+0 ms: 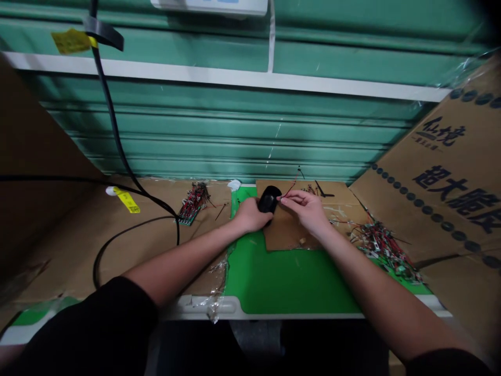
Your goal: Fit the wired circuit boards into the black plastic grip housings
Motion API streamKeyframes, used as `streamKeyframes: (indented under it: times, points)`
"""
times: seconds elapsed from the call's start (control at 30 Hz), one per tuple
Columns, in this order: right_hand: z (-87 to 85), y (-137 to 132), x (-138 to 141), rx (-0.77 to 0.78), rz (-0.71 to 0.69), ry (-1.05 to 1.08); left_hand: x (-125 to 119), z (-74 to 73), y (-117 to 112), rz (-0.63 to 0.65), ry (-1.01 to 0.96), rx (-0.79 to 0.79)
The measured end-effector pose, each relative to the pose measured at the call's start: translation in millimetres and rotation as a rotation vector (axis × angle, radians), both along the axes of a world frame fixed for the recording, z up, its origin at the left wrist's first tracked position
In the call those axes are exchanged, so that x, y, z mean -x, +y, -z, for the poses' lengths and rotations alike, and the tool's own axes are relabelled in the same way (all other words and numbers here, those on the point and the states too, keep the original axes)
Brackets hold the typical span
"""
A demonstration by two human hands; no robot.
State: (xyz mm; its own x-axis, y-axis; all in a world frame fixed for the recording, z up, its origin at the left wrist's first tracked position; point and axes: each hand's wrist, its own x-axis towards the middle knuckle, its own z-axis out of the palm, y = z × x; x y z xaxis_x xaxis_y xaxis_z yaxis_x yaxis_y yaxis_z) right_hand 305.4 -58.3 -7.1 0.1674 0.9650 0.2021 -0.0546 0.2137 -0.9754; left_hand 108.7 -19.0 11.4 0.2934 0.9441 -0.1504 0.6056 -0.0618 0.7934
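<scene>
My left hand is closed around a black, rounded plastic piece with a glossy face, over the edge of a small cardboard sheet. Close to the right side of that piece, my right hand pinches a thin red and black wire. One end of the wire sticks up beyond the fingers, toward the green wall. The other end is too small to make out near the black piece. Several loose wires lie on the cardboard sheet behind my right hand.
A bundle of wired circuit boards lies at left, near black cables with yellow tags. A tangled heap of wired parts sits at right. Cardboard walls flank the green table; a ribbed green wall stands behind.
</scene>
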Motion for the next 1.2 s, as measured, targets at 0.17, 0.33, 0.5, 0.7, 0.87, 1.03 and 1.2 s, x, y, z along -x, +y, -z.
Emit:
streamKeyframes:
  times: [0.17, 0.33, 0.5, 0.7, 0.87, 1.03, 1.2]
  points:
    - [-12.9, -12.0, 9.8, -0.065, -0.076, -0.014, 21.6, -5.0, -22.5, -0.084, -0.427, 0.221]
    - [-22.6, -31.2, 24.7, -0.157, -0.106, -0.068, 39.8, -1.6, -52.6, -0.119, -0.773, 0.393]
    - [-22.1, -44.7, 34.9, -0.288, -0.062, -0.183, 45.3, -0.2, -67.4, -0.116, -0.942, 0.440]
    - [-27.3, -56.5, 37.1, -0.523, 0.014, -0.555, 47.4, 3.2, -74.0, -0.036, -0.920, 0.385]
    - [-32.6, -60.5, 39.3, -0.590, 0.074, -0.660, 49.8, -0.7, -79.4, 0.072, -0.929, 0.285]
    - [-24.7, -62.2, 42.1, -0.544, 0.091, -0.642, 52.4, -1.2, -85.8, 0.170, -0.895, 0.186]
    - [-19.4, -65.0, 45.2, -0.300, 0.102, -0.572, 48.7, 5.8, -87.1, 0.242, -0.939, 0.106]
